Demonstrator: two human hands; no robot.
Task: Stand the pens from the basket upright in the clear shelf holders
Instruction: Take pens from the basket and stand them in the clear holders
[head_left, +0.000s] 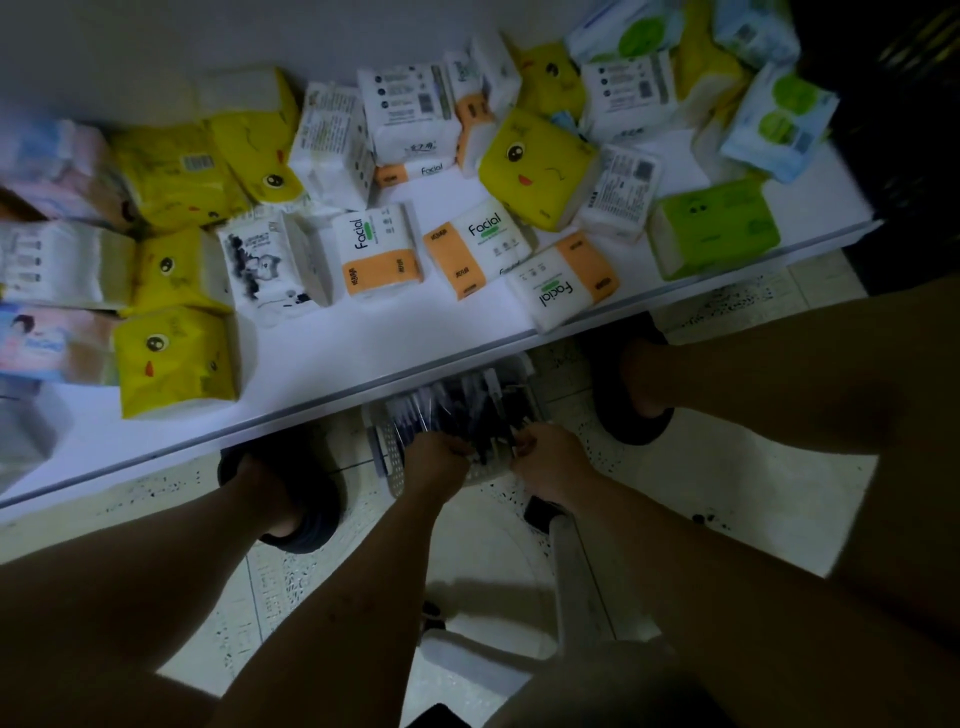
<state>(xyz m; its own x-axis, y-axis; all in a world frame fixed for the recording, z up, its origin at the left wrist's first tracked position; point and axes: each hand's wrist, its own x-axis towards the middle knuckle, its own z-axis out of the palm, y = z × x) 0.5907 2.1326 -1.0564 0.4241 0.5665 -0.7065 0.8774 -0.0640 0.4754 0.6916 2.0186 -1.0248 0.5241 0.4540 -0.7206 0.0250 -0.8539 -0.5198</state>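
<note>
A white perforated basket (390, 457) stands on the tiled floor between my feet, partly under the edge of a white shelf. It holds several dark pens (457, 410) lying in a heap. My left hand (436, 460) reaches into the basket's near side with fingers curled among the pens. My right hand (545, 457) reaches in beside it, fingers curled on the pens too. The dim light hides which pens each hand holds. No clear holder is in view.
The white shelf (322, 374) above the basket carries many tissue packs, yellow (174, 358), orange and white (382, 254) and green (714, 234). My feet in dark slippers (306, 499) flank the basket. A dark crate (904, 130) stands at far right.
</note>
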